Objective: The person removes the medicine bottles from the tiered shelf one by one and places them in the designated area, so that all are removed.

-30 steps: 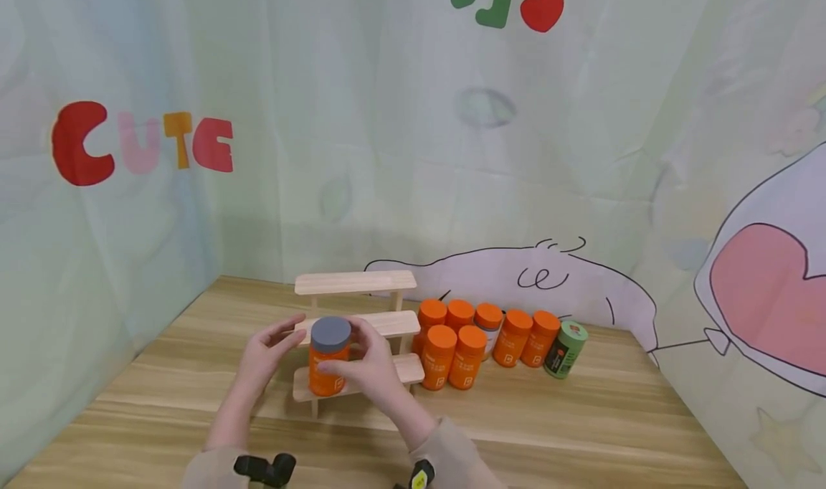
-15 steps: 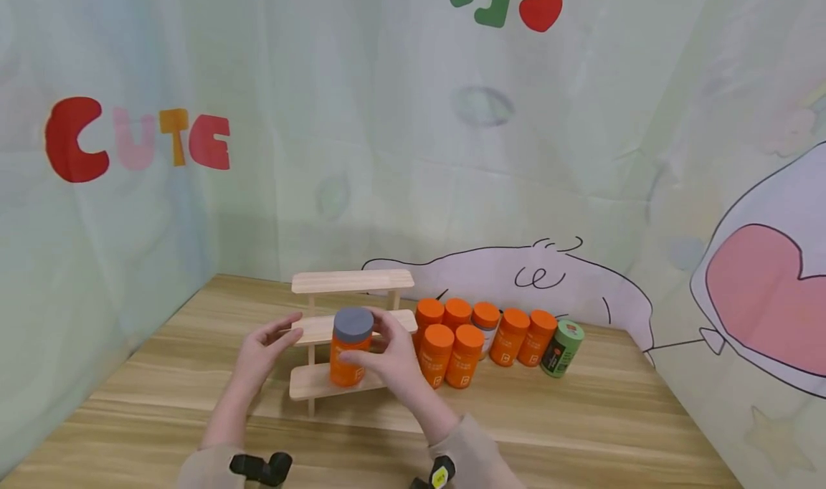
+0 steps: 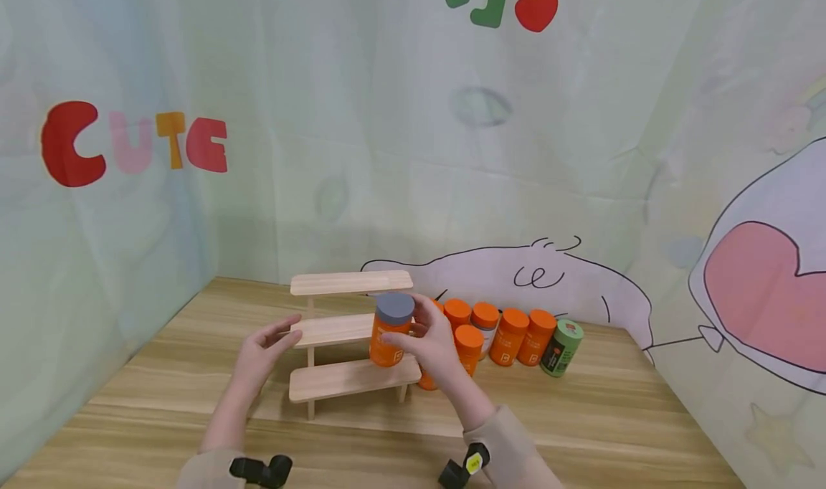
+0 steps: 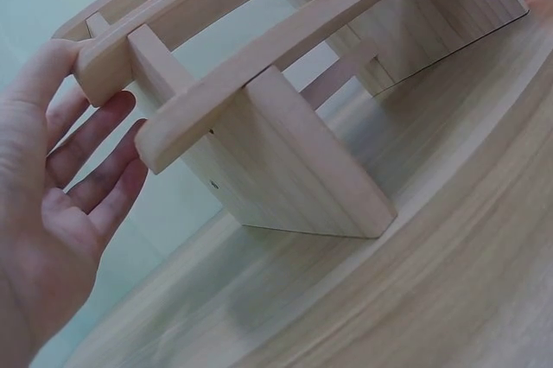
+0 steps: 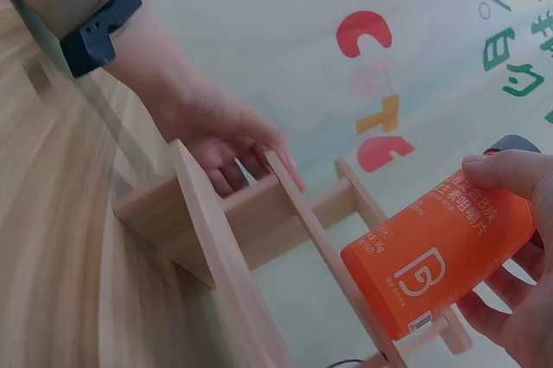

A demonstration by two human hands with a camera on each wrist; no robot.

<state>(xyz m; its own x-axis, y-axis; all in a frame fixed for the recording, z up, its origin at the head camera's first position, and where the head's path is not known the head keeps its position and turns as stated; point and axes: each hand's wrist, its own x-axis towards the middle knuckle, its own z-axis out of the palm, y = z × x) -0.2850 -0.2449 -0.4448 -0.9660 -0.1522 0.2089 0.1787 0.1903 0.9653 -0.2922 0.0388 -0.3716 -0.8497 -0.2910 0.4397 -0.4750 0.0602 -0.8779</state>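
An orange pill bottle with a grey lid (image 3: 391, 340) is in my right hand (image 3: 435, 342), thumb on its front and fingers round the far side. In the right wrist view the pill bottle (image 5: 436, 251) shows white print and is close to the shelf boards; it appears raised off the lowest one. A three-tier wooden shelf rack (image 3: 342, 381) stands on the table, its boards bare. My left hand (image 3: 263, 347) grips the left end of its middle board. In the left wrist view the left hand (image 4: 60, 187) has its thumb on top of the board, other fingers below.
Several orange-lidded bottles (image 3: 510, 338) stand in a group right of the rack, partly hidden by my right hand. A green canister (image 3: 563, 348) ends the row. The wood-grain table (image 3: 568, 431) reaches back to a printed curtain (image 3: 400, 152).
My right hand has carried the grey-lidded pill bottle rightward and upward from the left part of the lowest board to its right end. The left hand stays at the rack's left end.
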